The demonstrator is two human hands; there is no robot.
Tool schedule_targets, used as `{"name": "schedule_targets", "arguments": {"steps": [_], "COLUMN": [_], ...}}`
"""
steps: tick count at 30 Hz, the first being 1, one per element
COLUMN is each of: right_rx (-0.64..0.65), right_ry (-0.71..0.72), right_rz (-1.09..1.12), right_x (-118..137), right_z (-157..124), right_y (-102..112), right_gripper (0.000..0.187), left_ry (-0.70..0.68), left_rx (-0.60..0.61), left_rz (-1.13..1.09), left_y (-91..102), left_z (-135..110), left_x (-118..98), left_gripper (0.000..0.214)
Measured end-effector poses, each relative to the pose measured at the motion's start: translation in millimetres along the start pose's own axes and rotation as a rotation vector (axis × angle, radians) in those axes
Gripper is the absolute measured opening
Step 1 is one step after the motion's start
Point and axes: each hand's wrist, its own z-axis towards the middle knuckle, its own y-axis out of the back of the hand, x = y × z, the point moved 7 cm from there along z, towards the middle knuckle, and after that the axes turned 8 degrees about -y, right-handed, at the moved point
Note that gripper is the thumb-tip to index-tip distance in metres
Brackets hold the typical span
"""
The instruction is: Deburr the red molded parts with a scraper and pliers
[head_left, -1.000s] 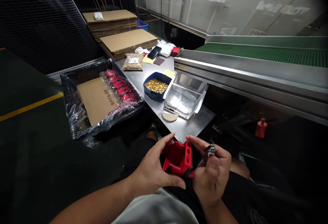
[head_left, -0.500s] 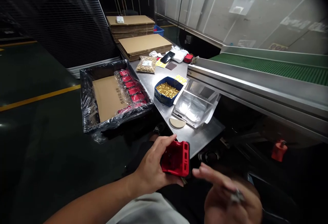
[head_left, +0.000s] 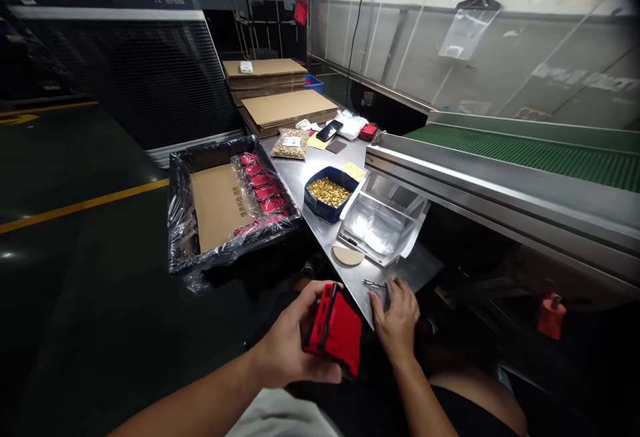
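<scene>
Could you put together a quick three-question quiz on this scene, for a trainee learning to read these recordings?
1. Short answer: which hand holds the red-and-black part?

2. Multiple choice: what is in the blue bin?
A) Clear plastic bags
B) Small gold-coloured pieces
C) Cardboard sheets

3. True or false: the right hand is reaching into the plastic-lined box on the floor side.

Key:
1. The left hand.
2. B.
3. False; it is at the near end of the metal table, with its fingers by a small metal tool.
</scene>
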Motion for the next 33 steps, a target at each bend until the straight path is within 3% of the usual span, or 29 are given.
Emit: {"name": "schedule_targets", "arguments": {"steps": [3,6,9,15,21,23,25,27,29,31,33], "right_rx": [-0.083,-0.068,-0.019,0.122,0.157,0.08,-0.076,-0.304,-0.474,-0.462,-0.309], "right_ry": [-0.053,-0.086,-0.147,-0.475,-0.649,-0.758,-0.889,-0.967,-1.016,-1.074,-1.103], "right_rz": [0.069,0.145,0.242,0.419,0.664,0.827,1.01,1.072,1.062,1.103,1.167], "right_x": [3.2,9.1,11.0,5.3,7.5,-8.4,-38.6,-75.0,-104.7,-121.1,-122.2], "right_z": [-8.7,-18.1,-26.3,-37.6,-41.2,-38.6,-28.6,-10.9,11.4,39.1,69.5], "right_y": [23.4,39.7,50.1,62.5,56.6,56.2,67.0,98.6,138.7,164.8,172.3], "right_gripper": [0.055,0.046,0.04,0.038,0.044,0.05,0.056,0.056,0.052,0.049,0.042], "left_ry": [0.078,0.047,0.013,-0.008,-0.032,0.002,0.157,0.264,0.29,0.241,0.147], "left_rx": [-0.058,-0.093,-0.04,0.051,0.091,0.015,-0.101,-0.219,-0.259,-0.228,-0.191], "left_rz": [-0.387,-0.473,-0.489,-0.408,-0.327,-0.325,-0.303,-0.19,-0.027,0.128,0.243], "left_y": [6.8,10.9,5.3,-5.0,-7.3,-3.1,3.9,12.1,11.3,-0.8,-17.5], "left_z": [-1.0,0.1,2.3,6.9,7.6,3.9,0.1,0.6,8.7,24.1,43.7], "left_x": [9.5,9.9,5.6,-5.7,-0.2,9.4,26.3,34.7,29.1,14.7,0.9], "left_gripper": [0.099,0.094,0.091,0.092,0.087,0.083,0.093,0.098,0.097,0.092,0.085]}}
